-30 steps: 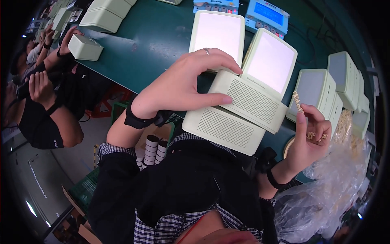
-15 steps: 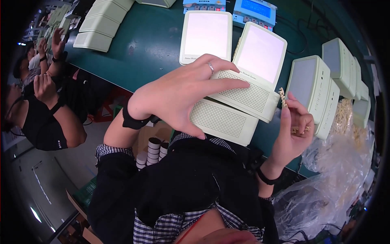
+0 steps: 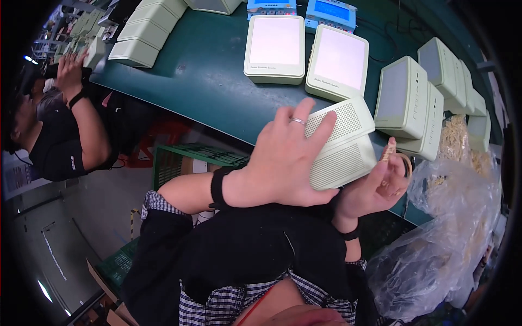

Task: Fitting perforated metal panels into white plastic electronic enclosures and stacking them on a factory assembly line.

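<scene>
Two pale cream perforated panels (image 3: pixel 343 157) lie side by side at a slant near the table's front edge. My left hand (image 3: pixel 285 155) spans their left end, its fingers spread over the far side and the thumb at the near edge. To their right, my right hand (image 3: pixel 375 187) pinches a small beige knobbly piece (image 3: pixel 389 150) between thumb and fingertip. Its other fingers curl inward, and what lies in the palm is hard to make out. Beyond the panels lie two cream boxes with pale faces, a left box (image 3: pixel 275 46) and a right box (image 3: pixel 338 61).
Two blue devices with screens (image 3: pixel 330 13) stand at the back. Cream boxes (image 3: pixel 405 98) line the right side, others (image 3: pixel 145 32) the far left. A clear plastic bag (image 3: pixel 435 233) with beige pieces lies at right. A co-worker (image 3: pixel 70 125) sits at left; a green crate (image 3: pixel 168 163) is below.
The perforated panels have turned anticlockwise and now sit closer together, clear of the right box. My left hand has moved right and nearer with them. The right hand still pinches the beige piece.
</scene>
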Available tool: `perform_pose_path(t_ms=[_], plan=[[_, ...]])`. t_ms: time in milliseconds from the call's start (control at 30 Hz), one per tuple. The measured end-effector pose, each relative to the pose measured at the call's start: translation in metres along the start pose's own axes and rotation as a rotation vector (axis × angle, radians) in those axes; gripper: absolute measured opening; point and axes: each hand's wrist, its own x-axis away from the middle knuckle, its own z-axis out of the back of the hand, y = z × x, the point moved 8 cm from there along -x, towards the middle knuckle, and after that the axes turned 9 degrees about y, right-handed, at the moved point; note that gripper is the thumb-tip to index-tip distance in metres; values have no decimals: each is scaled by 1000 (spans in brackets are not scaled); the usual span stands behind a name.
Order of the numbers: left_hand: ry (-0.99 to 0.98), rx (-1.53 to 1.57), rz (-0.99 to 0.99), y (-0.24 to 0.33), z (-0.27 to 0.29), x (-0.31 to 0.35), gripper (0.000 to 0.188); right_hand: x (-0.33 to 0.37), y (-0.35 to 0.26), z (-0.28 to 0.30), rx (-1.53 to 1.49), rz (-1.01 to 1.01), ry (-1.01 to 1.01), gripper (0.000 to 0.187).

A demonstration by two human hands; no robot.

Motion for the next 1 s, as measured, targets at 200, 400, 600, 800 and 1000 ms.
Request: perform_pose_path(t_ms=[200, 400, 600, 800, 1000], plan=[[-36, -195, 130, 13, -9, 10, 104, 11, 10, 19, -78, 103, -22, 21], [-93, 93, 1, 19, -7, 45, 87, -33, 59, 16, -313, -108, -218, 14], [68, 303, -16, -24, 21, 52, 83, -46, 69, -43, -309, -135, -669, 23], [140, 75, -650, -19, 44, 5, 87, -31, 68, -106, -225, -276, -768, 29], [-21, 286, -739, -16, 22, 12, 90, -56, 46, -104, -244, -100, -666, 29]])
